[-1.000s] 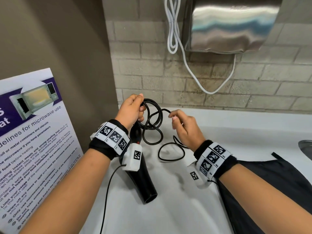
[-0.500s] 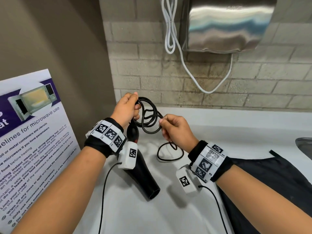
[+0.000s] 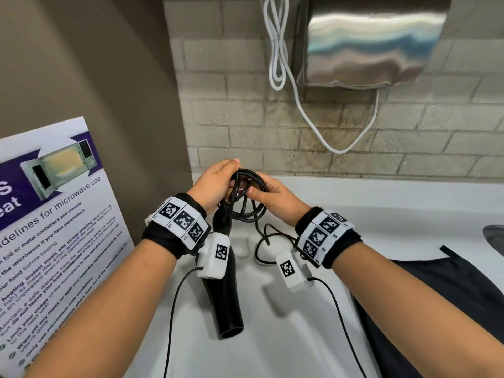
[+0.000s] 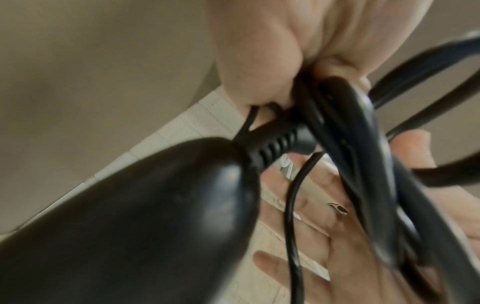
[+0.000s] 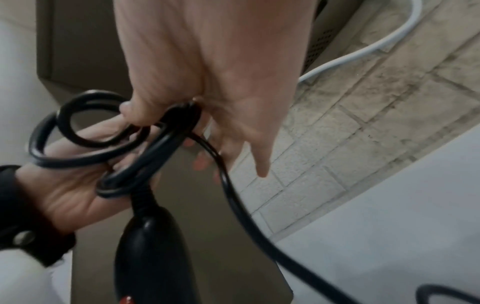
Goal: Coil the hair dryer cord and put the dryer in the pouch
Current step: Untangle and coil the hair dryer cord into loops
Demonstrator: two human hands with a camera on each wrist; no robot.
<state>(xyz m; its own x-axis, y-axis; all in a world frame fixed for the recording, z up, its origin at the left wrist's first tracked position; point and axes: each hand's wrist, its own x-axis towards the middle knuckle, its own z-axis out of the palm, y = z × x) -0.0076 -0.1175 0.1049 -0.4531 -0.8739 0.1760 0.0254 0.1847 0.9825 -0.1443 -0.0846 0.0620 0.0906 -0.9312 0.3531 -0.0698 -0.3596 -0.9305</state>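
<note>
Dangling dryer (image 3: 227,304) below cord-filled left hand (image 3: 215,184)

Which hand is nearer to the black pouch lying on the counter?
Right. The right hand pinches the cord coil on the pouch's side of the counter; the left hand holds the coil farther left, above the hair dryer.

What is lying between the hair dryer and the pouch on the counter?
Only loose cord lies on the white counter between the hair dryer and the black pouch; the right arm hangs above that gap.
</note>
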